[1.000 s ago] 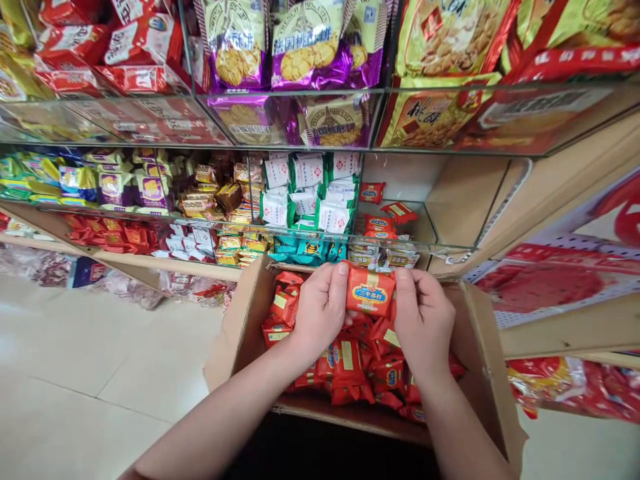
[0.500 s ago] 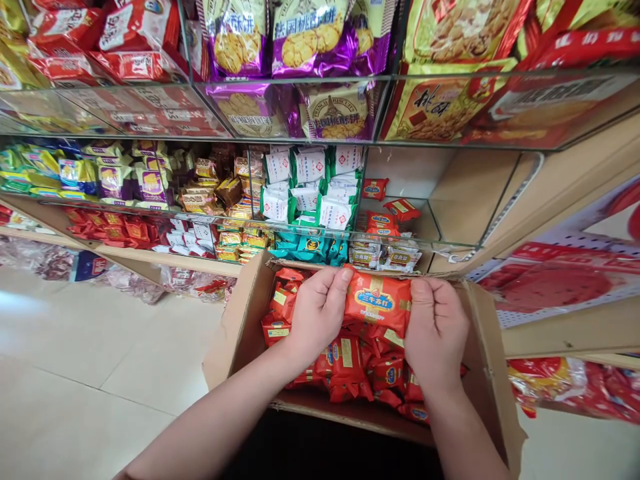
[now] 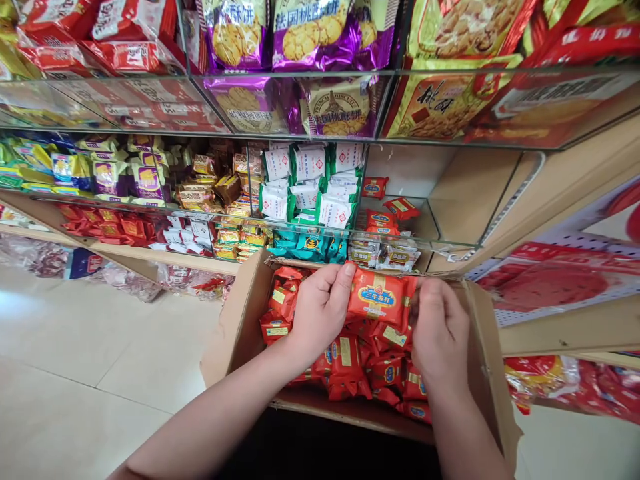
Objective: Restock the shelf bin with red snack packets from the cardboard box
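A red soda cracker packet [image 3: 377,297] with a blue and gold label is held up over an open cardboard box [image 3: 240,319]. My left hand [image 3: 323,307] pinches its left end, thumb on top. At the packet's right end, my right hand [image 3: 440,327] has its fingers curled in with the thumb against the crimped edge; its exact contact there is partly hidden. Below both hands, many matching red packets [image 3: 345,360] lie loose in the box, some covered by my hands and wrists.
Beyond the box stands a glass-fronted shelf with white-and-green packets [image 3: 311,163] and a compartment holding several red packets [image 3: 383,222]. Purple biscuit bags [image 3: 313,37] fill the shelf above. A glass edge [image 3: 300,139] runs across. Bagged goods [image 3: 560,380] lie low at the right.
My right hand has shifted slightly right, and the packet's crimped right end now shows more. The left hand keeps its pinch with little movement.
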Motion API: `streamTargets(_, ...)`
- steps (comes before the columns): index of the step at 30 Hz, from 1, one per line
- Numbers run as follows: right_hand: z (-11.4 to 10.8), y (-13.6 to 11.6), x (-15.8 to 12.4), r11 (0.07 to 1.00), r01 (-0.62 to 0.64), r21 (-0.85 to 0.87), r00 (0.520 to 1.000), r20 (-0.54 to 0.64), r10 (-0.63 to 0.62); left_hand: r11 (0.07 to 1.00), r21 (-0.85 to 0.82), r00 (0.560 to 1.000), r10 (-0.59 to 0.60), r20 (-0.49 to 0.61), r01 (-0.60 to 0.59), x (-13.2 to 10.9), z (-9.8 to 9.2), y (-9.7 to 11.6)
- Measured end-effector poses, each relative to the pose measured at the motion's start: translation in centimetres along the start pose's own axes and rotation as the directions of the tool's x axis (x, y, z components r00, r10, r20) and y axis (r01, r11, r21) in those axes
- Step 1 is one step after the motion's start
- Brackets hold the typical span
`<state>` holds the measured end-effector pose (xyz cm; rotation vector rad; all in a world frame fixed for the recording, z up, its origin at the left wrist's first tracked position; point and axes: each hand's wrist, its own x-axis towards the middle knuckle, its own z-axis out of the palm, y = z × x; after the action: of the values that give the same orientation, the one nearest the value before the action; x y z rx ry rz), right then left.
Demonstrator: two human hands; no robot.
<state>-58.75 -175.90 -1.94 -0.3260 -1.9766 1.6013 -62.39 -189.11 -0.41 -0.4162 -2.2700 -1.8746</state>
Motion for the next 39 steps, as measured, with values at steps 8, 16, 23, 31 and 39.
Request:
streamTargets(8,0.4,-1.0,-0.4,0.963,0.123,-0.24,0.992,0.003,-0.125,0.999,-0.032,0.999,-0.039,-0.012,0.038,0.2,-0.2,0.1)
streamTargets(16,-0.4,-0.2,0.5,0.998,-0.053,-0.016,0.944,0.325,0.055,0.998,0.056,1.0,0.015,-0.013,-0.015,0.2,-1.0,-0.8)
streamTargets(23,-1.0,-1.5,7.3,0.998,-0.067,-0.014,0.865,0.497,0.065,0.998,0.05,0.999,-0.035,-0.002,0.035,0.4,-2.9,-1.6)
streamTargets(31,7.0,2.0,24.5,0.816,0.207,-0.54,0.943,0.332,-0.019,0.981,0.182,0.993,-0.086,0.078,0.071,-2.1,-4.6,-3.2)
streamTargets(39,10.0,4.1,26.1,0.683,0.299,-0.667,0.906,0.423,0.016,0.95,0.302,0.991,-0.112,0.079,0.083,-3.1,-7.0,-4.7)
